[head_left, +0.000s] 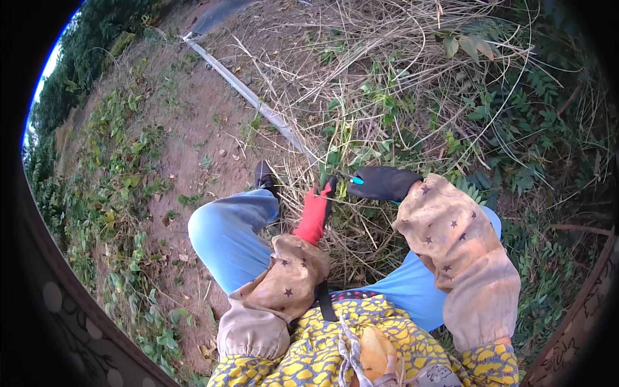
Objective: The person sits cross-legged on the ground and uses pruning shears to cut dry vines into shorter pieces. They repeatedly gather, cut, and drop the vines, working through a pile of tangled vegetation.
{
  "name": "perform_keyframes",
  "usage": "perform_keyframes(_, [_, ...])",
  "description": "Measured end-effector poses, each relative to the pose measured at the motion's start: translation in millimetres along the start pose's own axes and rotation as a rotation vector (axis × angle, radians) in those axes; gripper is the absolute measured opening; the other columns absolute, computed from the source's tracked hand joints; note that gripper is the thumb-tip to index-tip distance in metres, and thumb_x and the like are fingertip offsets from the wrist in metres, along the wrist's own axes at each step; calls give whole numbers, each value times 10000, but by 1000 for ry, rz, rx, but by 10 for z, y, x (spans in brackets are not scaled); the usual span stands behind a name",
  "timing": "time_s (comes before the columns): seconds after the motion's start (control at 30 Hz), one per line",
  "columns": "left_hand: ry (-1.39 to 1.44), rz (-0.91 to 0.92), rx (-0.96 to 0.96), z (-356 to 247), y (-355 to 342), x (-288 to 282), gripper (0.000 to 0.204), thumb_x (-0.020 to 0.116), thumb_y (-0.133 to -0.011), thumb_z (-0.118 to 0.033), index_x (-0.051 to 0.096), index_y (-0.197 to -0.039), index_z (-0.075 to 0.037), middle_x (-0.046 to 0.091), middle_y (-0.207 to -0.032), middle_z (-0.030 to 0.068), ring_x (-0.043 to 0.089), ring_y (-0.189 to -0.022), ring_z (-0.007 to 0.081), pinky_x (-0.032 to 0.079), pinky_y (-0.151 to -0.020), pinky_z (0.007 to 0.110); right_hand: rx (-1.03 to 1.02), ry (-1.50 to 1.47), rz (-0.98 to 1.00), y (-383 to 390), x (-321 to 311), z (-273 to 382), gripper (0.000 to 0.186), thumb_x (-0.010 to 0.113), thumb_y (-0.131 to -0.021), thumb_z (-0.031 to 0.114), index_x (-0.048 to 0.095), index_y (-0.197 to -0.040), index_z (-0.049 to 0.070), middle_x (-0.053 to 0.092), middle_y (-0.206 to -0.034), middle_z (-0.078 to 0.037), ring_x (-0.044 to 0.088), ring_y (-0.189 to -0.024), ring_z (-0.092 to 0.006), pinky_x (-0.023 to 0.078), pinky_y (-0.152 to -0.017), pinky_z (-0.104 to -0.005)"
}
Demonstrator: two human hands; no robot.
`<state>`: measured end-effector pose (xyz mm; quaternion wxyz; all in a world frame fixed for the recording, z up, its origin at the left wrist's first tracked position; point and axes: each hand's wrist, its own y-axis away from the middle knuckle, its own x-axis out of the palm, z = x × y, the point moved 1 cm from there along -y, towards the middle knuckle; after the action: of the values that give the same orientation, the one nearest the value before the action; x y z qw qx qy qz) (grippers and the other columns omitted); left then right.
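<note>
My left hand (314, 211), in a red and black glove, is closed around some green leafy stems (333, 157) in front of me. Just to its right, my right hand (385, 183) in a black glove grips a small teal-handled tool (356, 180). The tool's thin dark end points left toward the stems, close to my left fingers; most of it is hidden in the glove, so its exact kind does not show. Dry stalks and vines lie under and around both hands.
A long pale pole or pipe (248, 95) runs along the ground from the far left toward my hands. A heap of dry stalks (400, 58) spreads beyond them. Leafy plants grow on both sides, with bare reddish soil (174, 135) to the left. My knees (222, 235) are bent.
</note>
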<state>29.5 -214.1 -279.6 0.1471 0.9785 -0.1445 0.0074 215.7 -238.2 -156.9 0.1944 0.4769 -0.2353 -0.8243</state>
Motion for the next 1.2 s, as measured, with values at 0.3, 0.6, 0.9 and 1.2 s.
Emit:
perform_keyframes(0.3, [34, 82, 9, -55, 29, -63, 297, 630, -940, -373, 630, -881, -83, 465, -662, -69, 397, -576, 51, 312, -488, 265, -21, 23, -129, -198, 237, 51, 540, 512, -906, 480, 565, -1189, 23, 672, -1026, -245, 654, -955, -422, 477, -898, -497])
perform_keyframes(0.6, [17, 154, -17, -103, -20, -71, 252, 656, -934, -266, 651, -1059, -47, 574, -791, -43, 473, -694, 61, 402, -586, 257, -4, 56, -318, 36, 279, 61, 454, 519, -915, 451, 557, -1157, 69, 689, -989, -204, 660, -944, -389, 479, -899, -484])
perform_keyframes(0.9, [-155, 232, 19, -163, 8, -1, 290, 644, -944, -282, 657, -1088, -30, 612, -812, -4, 487, -752, 86, 424, -677, 283, 53, 36, -288, 205, 270, 50, 529, 511, -922, 493, 531, -1196, 42, 677, -1025, -218, 655, -977, -384, 459, -927, -488])
perform_keyframes(1.2, [-120, 219, 163, -44, -15, -2, 214, 627, -944, -255, 635, -925, -43, 511, -695, -40, 403, -653, 69, 348, -567, 283, -30, 140, -413, -13, 404, 42, 571, 523, -911, 540, 558, -1126, 12, 660, -1038, -195, 651, -996, -360, 468, -912, -482])
